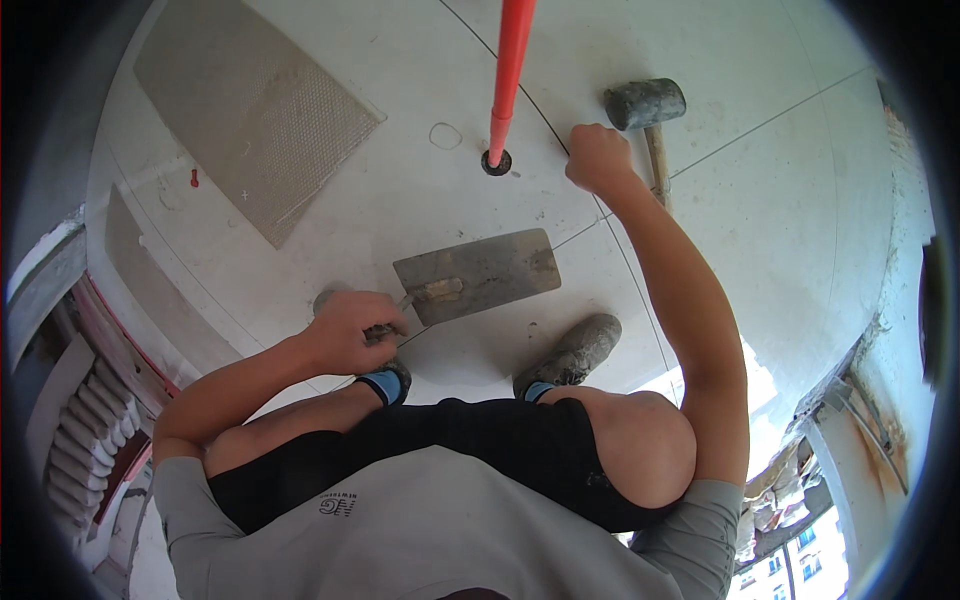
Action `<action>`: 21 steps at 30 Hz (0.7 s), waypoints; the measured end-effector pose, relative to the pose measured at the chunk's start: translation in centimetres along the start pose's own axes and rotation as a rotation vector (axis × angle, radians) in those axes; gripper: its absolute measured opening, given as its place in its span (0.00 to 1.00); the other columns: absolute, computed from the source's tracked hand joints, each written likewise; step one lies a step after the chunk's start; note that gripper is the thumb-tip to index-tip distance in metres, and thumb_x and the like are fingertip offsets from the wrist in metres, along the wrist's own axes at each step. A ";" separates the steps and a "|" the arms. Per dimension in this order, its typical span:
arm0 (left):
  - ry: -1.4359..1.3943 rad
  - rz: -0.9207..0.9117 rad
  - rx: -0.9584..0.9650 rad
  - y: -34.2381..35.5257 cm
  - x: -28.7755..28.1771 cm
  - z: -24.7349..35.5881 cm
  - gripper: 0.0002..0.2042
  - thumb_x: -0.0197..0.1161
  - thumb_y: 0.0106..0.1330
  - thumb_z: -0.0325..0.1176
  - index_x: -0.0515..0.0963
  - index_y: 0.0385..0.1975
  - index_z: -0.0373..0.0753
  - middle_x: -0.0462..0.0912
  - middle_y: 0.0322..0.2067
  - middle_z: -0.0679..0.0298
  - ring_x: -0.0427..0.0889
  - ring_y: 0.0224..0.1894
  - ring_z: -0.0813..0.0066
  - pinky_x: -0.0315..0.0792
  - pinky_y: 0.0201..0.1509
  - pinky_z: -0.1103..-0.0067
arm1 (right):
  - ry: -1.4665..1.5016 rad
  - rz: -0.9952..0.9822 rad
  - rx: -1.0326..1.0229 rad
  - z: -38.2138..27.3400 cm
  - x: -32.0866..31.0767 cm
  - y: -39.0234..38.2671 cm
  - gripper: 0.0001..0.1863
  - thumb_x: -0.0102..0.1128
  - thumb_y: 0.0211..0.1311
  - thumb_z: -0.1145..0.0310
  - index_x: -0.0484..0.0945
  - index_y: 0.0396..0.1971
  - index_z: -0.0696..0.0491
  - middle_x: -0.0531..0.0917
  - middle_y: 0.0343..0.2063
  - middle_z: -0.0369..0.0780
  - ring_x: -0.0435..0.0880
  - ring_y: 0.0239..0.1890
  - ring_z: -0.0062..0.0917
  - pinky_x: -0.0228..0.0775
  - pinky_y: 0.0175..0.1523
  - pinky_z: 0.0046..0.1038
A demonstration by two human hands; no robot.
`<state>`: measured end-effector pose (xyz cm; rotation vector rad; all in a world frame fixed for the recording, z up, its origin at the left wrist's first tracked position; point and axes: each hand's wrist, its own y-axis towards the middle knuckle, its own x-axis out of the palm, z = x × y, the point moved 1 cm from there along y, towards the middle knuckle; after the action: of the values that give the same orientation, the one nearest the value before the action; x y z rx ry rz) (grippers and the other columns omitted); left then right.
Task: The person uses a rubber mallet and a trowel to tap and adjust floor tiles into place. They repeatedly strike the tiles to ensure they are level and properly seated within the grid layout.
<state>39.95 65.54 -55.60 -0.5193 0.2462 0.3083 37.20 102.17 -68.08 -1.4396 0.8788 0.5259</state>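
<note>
Steel trowel (480, 272): flat rectangular blade, mortar-smeared, lying on the pale floor tile (400, 190) just ahead of the person's shoes; handle toward the left hand.
Left hand (352, 330): fingers wrapped round the trowel handle, blade resting flat.
Right hand (598, 157): clenched in a fist on the tile, at the joint line (590, 225), holding nothing that shows.
Rubber mallet (648, 115): lying just beside the right hand, head away from the person, untouched.
Orange pole (507, 75): standing upright in a dark ring base (496, 162), near the fist.
Grey mesh-backed tile (255, 115): lying well apart, upper left.
Risk: a careless drag could let the blade's edge scratch the tile face; a sweeping right arm might knock the pole or mallet.
Containers: none in view.
</note>
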 end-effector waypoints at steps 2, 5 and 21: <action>-0.027 -0.022 -0.059 0.2 0.1 0.1 0.07 0.60 0.49 0.25 0.81 0.29 0.39 0.80 0.25 0.60 0.79 0.26 0.65 0.72 0.30 0.73 | 0.035 0.000 0.018 0.1 -0.1 -0.2 0.09 0.62 0.49 0.72 0.83 0.31 0.57 0.85 0.35 0.49 0.86 0.43 0.44 0.79 0.47 0.39; -0.145 -0.013 -0.160 0.9 0.6 0.8 0.07 0.59 0.50 0.23 0.81 0.29 0.36 0.79 0.24 0.60 0.79 0.27 0.70 0.72 0.32 0.75 | 0.086 0.050 0.025 1.1 1.2 -0.4 0.08 0.61 0.50 0.71 0.83 0.31 0.56 0.85 0.34 0.49 0.85 0.41 0.45 0.79 0.46 0.39; -1.299 -0.207 -0.605 11.0 9.8 8.9 0.16 0.57 0.71 0.45 0.69 0.45 0.39 0.74 0.22 0.66 0.69 0.18 0.79 0.67 0.22 0.78 | 0.521 0.570 0.202 11.3 4.7 -2.1 0.22 0.66 0.54 0.58 0.78 0.45 0.55 0.83 0.39 0.49 0.83 0.42 0.44 0.73 0.47 0.41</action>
<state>46.53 81.48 -56.03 -0.8265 -1.1878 0.4603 43.85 112.14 -71.43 -1.1427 1.7345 0.4645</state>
